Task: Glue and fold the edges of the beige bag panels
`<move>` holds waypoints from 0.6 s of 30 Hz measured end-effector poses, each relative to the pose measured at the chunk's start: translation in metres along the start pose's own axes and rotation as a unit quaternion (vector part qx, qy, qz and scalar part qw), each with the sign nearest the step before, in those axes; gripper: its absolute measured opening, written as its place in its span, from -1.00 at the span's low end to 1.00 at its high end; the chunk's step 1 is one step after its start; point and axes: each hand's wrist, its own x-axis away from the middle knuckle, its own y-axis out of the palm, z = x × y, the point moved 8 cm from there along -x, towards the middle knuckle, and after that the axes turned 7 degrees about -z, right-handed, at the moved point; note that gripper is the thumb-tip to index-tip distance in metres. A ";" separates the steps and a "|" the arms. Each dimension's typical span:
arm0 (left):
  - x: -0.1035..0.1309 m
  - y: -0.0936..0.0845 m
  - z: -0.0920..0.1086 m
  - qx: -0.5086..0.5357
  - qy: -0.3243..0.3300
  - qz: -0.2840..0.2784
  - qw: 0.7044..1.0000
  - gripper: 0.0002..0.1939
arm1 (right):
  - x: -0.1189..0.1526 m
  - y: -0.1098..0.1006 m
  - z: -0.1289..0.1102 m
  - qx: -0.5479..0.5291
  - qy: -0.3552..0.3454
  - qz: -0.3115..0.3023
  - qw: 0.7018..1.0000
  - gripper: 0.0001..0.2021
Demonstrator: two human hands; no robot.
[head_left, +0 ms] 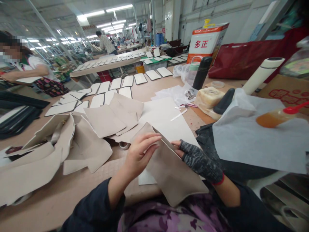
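A beige leather-like piece, folded or doubled along its upper edge, stands tilted in front of me above a white sheet. My right hand, in a grey fingerless glove with a red cuff edge, grips its right side near the top fold; some fingertips are hidden behind it. My bare left hand is at the upper left corner, its fingers stretched out and the thumb slightly apart from them. Nothing shows between those fingers. More flat beige pieces lie just beyond the left hand.
Curled beige pieces are heaped at left. Behind them lie rows of dark-edged white panels. At right are a black bottle, a white flask, a yellowish block and a squeeze bottle. A co-worker holds a panel at far left.
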 end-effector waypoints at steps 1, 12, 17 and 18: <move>-0.004 -0.011 0.001 -0.057 0.028 0.005 0.998 -0.77 | -0.001 0.000 0.000 -0.015 0.001 -0.044 0.999 -0.70; -0.014 0.008 -0.058 0.071 -0.100 -0.305 0.944 -0.67 | -0.008 0.004 0.003 0.025 -0.046 -0.142 0.988 -0.77; -0.006 0.014 -0.075 0.089 -0.136 -0.306 0.938 -0.68 | -0.007 -0.002 -0.003 0.038 -0.033 -0.185 0.982 -0.74; -0.005 0.014 -0.079 0.092 -0.145 -0.307 0.936 -0.67 | -0.005 -0.002 -0.004 0.042 -0.033 -0.189 0.980 -0.74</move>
